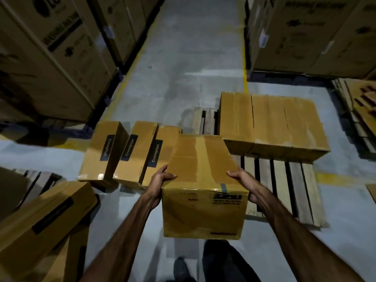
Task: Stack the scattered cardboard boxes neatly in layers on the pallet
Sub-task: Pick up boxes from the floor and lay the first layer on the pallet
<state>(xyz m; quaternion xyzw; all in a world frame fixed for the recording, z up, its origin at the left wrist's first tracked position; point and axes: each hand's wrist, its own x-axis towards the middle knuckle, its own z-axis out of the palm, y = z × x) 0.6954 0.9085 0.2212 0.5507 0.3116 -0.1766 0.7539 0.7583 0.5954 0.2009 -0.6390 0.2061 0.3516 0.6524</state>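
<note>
I carry a taped brown cardboard box (203,180) in front of me, above the floor. My left hand (160,182) grips its left side with the thumb on top. My right hand (244,180) grips its right side the same way. A wooden pallet (284,190) lies on the floor to the right. Two cardboard boxes (272,123) sit side by side on its far half. Three boxes labelled Crompton (126,153) stand on the floor to the left of the carried box. One more box (40,216) lies tilted at the lower left.
Tall stacks of large cartons (50,58) line the left side, and more cartons (315,33) stand at the back right. A grey aisle with yellow floor lines (245,78) runs between them. Flattened cardboard and pallets (358,110) lie at the far right. My shoe (181,267) shows below.
</note>
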